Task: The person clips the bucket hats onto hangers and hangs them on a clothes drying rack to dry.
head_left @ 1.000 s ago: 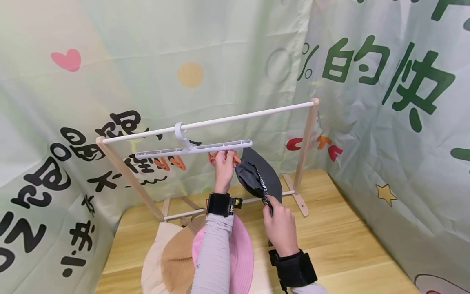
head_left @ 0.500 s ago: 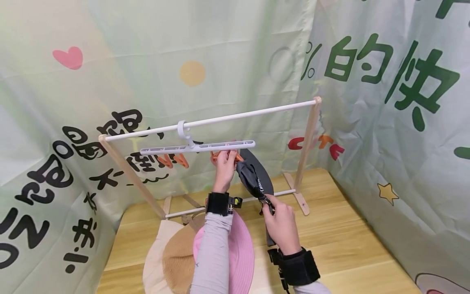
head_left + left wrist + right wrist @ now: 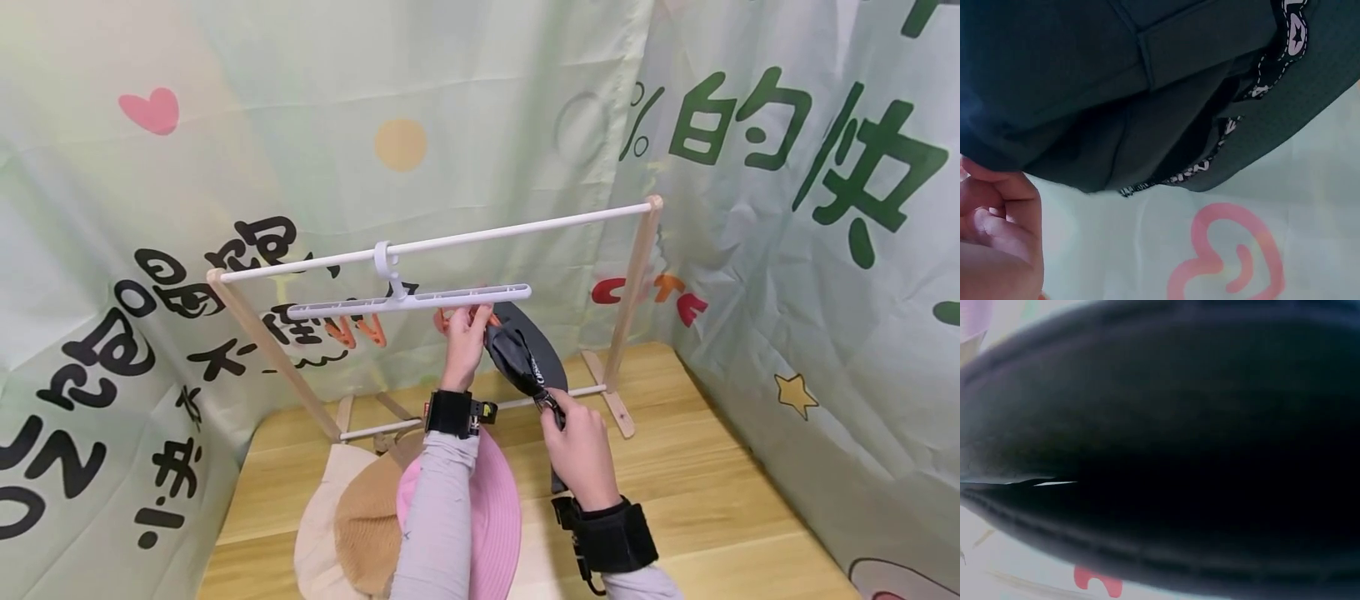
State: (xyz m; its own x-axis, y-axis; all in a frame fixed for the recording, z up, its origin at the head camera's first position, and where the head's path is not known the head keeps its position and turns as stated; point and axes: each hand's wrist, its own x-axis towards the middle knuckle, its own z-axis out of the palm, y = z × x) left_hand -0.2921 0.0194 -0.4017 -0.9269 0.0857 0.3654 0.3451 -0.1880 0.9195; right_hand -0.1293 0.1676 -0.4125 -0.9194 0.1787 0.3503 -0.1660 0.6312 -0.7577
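Observation:
A pale lavender clip hanger (image 3: 450, 297) hangs by its hook from the white rod (image 3: 480, 239) of a small rack. Under its right half, my left hand (image 3: 465, 346) pinches an orange clip (image 3: 492, 319) at the edge of a dark grey brimmed hat (image 3: 516, 354). My right hand (image 3: 581, 446) grips the lower end of that hat, near its printed band. In the left wrist view the dark crown (image 3: 1085, 75) fills the upper part, with the left fingers (image 3: 1019, 200) curled beside its lower edge. Dark hat fabric (image 3: 1179, 412) covers most of the right wrist view, hiding the right fingers.
More orange clips (image 3: 356, 331) hang from the hanger's left half. On the wooden table (image 3: 697, 483) below lie cream (image 3: 322, 525), tan (image 3: 367, 525) and pink (image 3: 495, 517) hats, partly under the left forearm. Wooden posts (image 3: 633, 287) hold the rod, with printed curtains behind and at the sides.
The dark hat's brim has turned, showing narrower and then slightly wider. Both hands keep their holds, and the head view has shifted a little.

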